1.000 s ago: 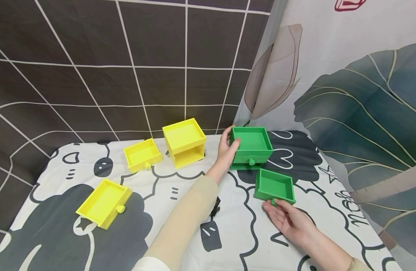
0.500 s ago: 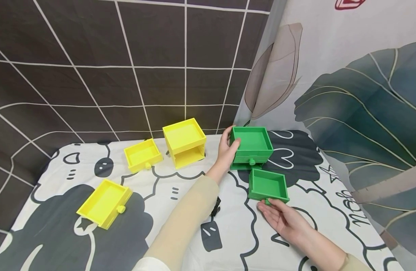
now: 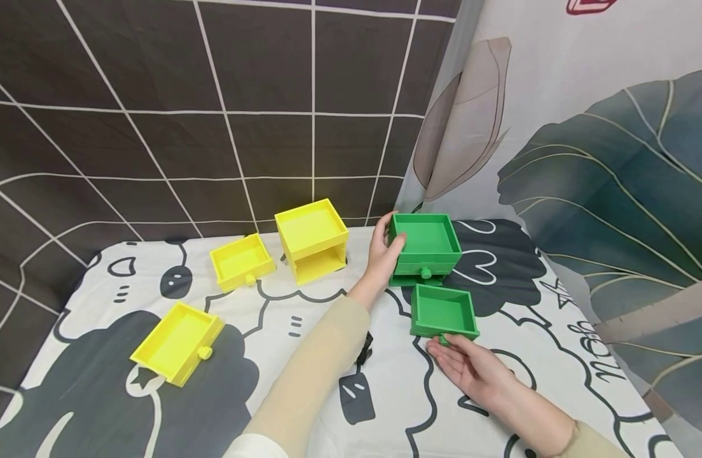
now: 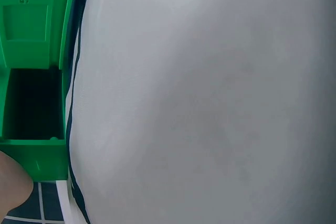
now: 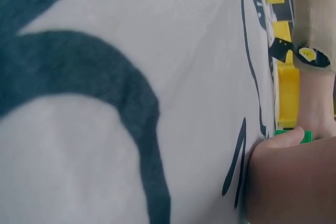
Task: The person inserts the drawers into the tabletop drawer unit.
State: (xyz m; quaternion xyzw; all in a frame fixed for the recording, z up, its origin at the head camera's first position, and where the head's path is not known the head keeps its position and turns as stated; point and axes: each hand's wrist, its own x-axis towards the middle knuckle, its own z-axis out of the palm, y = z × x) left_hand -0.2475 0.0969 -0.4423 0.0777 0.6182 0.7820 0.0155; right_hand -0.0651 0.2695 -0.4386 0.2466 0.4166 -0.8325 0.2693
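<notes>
At the back right of the bedding sits a green mini cabinet (image 3: pixel 426 236) with a tray-like top and a closed upper drawer with a round knob. My left hand (image 3: pixel 381 257) grips its left side, thumb on the top rim. In the left wrist view, a dark lower opening (image 4: pixel 34 103) shows in the green cabinet. Just in front of it is a loose green drawer (image 3: pixel 444 310), its back edge close to the cabinet's base. My right hand (image 3: pixel 471 369) pinches that drawer's knob (image 3: pixel 444 340) between thumb and fingers, palm turned up.
Left of the cabinet stands a yellow cabinet frame (image 3: pixel 312 238) with an open front. Two loose yellow drawers lie further left, a back one (image 3: pixel 242 261) and a nearer one (image 3: pixel 178 343). A dark gridded cloth (image 3: pixel 259 146) rises behind the bedding.
My right hand has slid the green drawer to the left, to stand before the green cabinet's lower opening. My left hand has stayed on the cabinet.
</notes>
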